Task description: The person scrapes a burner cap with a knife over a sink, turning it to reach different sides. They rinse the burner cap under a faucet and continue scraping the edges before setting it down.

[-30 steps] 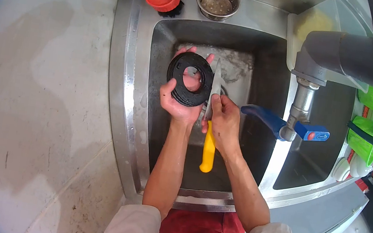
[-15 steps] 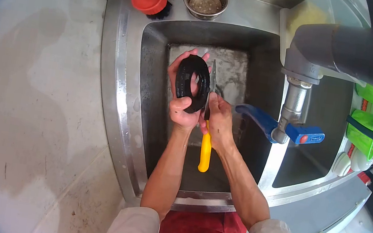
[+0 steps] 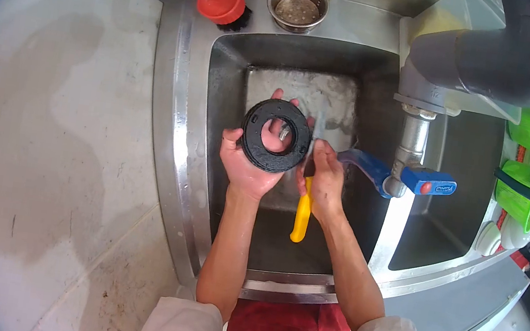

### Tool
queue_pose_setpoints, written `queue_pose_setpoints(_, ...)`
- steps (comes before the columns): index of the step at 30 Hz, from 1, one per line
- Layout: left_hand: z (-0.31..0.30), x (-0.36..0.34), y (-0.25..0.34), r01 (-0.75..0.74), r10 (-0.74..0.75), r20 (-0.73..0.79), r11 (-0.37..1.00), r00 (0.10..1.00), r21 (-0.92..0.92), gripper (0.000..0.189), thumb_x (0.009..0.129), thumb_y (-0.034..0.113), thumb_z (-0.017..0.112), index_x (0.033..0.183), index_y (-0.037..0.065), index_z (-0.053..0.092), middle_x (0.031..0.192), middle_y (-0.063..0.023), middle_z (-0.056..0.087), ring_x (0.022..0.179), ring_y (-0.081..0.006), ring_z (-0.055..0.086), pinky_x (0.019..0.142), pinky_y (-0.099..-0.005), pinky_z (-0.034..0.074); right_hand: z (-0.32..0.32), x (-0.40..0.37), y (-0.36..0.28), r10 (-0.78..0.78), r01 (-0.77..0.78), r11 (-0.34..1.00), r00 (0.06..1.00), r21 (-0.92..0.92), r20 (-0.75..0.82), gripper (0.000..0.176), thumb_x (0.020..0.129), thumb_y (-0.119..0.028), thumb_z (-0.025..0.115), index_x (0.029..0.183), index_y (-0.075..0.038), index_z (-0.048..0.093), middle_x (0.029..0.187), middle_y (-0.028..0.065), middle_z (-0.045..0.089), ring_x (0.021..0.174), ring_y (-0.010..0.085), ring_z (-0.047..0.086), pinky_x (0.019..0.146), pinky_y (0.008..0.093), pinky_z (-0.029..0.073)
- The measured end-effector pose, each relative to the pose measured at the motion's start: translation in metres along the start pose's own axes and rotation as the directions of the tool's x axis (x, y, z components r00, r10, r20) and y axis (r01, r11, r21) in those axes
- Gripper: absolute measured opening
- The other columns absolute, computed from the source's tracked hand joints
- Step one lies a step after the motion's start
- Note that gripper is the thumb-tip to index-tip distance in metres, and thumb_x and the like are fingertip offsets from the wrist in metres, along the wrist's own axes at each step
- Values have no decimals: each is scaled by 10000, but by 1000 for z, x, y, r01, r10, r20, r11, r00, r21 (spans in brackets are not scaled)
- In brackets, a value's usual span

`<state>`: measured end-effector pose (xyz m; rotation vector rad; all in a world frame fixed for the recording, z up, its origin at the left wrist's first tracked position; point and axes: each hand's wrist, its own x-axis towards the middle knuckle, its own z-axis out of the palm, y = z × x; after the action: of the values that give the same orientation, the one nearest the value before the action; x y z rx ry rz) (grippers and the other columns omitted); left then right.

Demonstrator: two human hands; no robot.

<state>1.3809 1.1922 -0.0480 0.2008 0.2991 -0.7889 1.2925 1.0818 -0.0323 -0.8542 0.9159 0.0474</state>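
A black ring-shaped part (image 3: 254, 139) with a wide round hole rests in my left hand (image 3: 245, 169), its flat face turned up toward me. My left thumb presses its left side and the fingers reach under it, some showing through the hole. Close by on the right, my right hand (image 3: 326, 177) is wrapped round a knife (image 3: 301, 219) with a yellow handle. The knife's blade points away from me along the ring's right edge and is blurred. Both hands are over the steel sink basin (image 3: 280, 249).
A red-topped brush (image 3: 221, 2) and a metal strainer basket (image 3: 297, 9) stand on the sink's back ledge. To the right, a tap with a blue lever (image 3: 430, 184) and a grey pipe (image 3: 496, 62) overhang the divider. Green holders (image 3: 520, 194) hang farther right.
The black ring has turned from edge-on tilt to face up, and my left hand has rotated with it. My right hand and the knife have shifted slightly right.
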Motion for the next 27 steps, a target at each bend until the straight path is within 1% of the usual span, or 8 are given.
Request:
queue_pose_setpoints(3, -10, -5, 3, 58, -57, 35, 998, 998, -40, 940, 773, 464, 614, 1604, 176, 283, 1589, -111, 339, 1457, -560, 256, 1091, -796, 242, -20, -2, 11, 141, -112, 983, 969, 147, -202, 303, 1079, -314, 438, 919, -75, 534, 621, 70, 531, 489, 169, 484, 473, 294, 397)
queue_pose_setpoints(6, -9, -4, 2, 67, -71, -17, 982, 997, -176, 862, 826, 509, 584, 1587, 201, 321, 1566, -118, 352, 1451, -561, 262, 1098, -772, 272, -44, 1, 29, 203, -90, 926, 937, 366, -284, 208, 1035, -253, 546, 919, -86, 504, 731, 80, 524, 587, 177, 541, 485, 292, 398)
queue_pose_setpoints(9, -2, -4, -2, 58, -59, -172, 998, 983, -10, 788, 874, 548, 537, 1568, 222, 358, 1516, -122, 407, 1403, -511, 363, 1086, -726, 337, -51, -14, 29, 281, -249, 949, 946, 194, -164, 192, 1042, -222, 537, 947, -59, 503, 777, 105, 541, 561, 199, 571, 458, 319, 441)
queue_pose_setpoints(12, -17, -4, -4, 27, -18, -167, 998, 986, 50, 747, 881, 526, 521, 1558, 244, 378, 1476, -128, 450, 1312, -425, 477, 1024, -634, 444, -25, -43, 14, 84, -118, 973, 981, -196, -176, 176, 1058, -188, 497, 1003, -20, 493, 778, 108, 555, 536, 211, 611, 428, 355, 484)
queue_pose_setpoints(13, -19, -4, -6, -9, 32, -193, 993, 981, 120, 752, 874, 504, 521, 1562, 238, 374, 1467, -126, 460, 1287, -399, 496, 1000, -603, 464, -25, -47, 15, 18, -85, 908, 986, -411, -163, 151, 1054, -148, 487, 1039, 2, 473, 788, 148, 622, 547, 297, 678, 430, 417, 528)
queue_pose_setpoints(16, -17, -5, -15, -107, 197, -238, 932, 951, 345, 781, 845, 447, 516, 1575, 215, 360, 1455, -120, 473, 1238, -342, 532, 944, -522, 510, -16, -56, 9, -367, 234, 128, 914, -964, 173, 125, 1024, -109, 519, 1045, 5, 474, 809, 192, 671, 618, 378, 706, 503, 466, 558)
queue_pose_setpoints(20, -13, -1, -16, -236, 377, -155, 799, 913, 554, 871, 782, 414, 518, 1597, 180, 320, 1478, -120, 463, 1282, -348, 513, 940, -530, 516, -2, -74, -2, -160, 204, 32, 967, -978, 197, 149, 951, -34, 545, 1081, -20, 473, 838, 213, 678, 746, 430, 711, 630, 501, 583)
queue_pose_setpoints(27, -13, -2, -16, -333, 437, -36, 734, 899, 593, 921, 757, 417, 525, 1605, 141, 295, 1495, -127, 454, 1308, -344, 503, 978, -520, 500, 5, -73, 4, -163, 179, -7, 970, -984, 178, 158, 968, -56, 471, 1125, -37, 474, 966, 231, 652, 793, 440, 703, 656, 499, 590)
